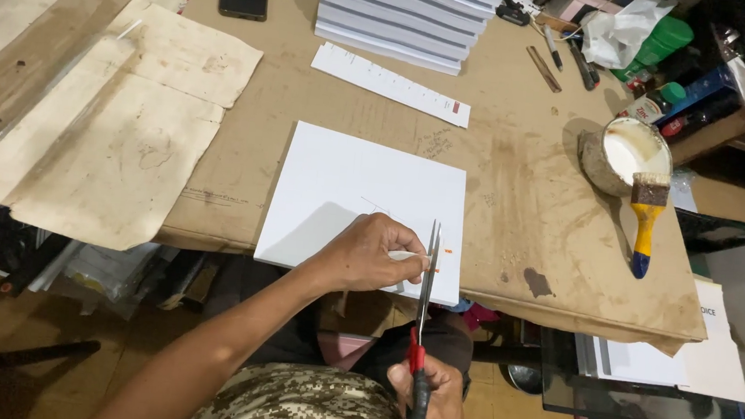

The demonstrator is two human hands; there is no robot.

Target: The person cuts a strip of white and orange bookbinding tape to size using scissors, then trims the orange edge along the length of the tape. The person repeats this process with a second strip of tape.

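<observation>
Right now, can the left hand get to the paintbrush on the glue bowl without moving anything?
Probably not. The left hand pinches a small white strip over the white sheet; the paintbrush lies far to the right, past the scissors in the right hand.

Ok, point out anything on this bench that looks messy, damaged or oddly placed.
The paintbrush rests across the rim of the glue bowl, its handle hanging off. The brown table covering is stained and scratched. The paper sheets at left are blotched, with torn edges. Clutter is stuffed under the table edge.
</observation>
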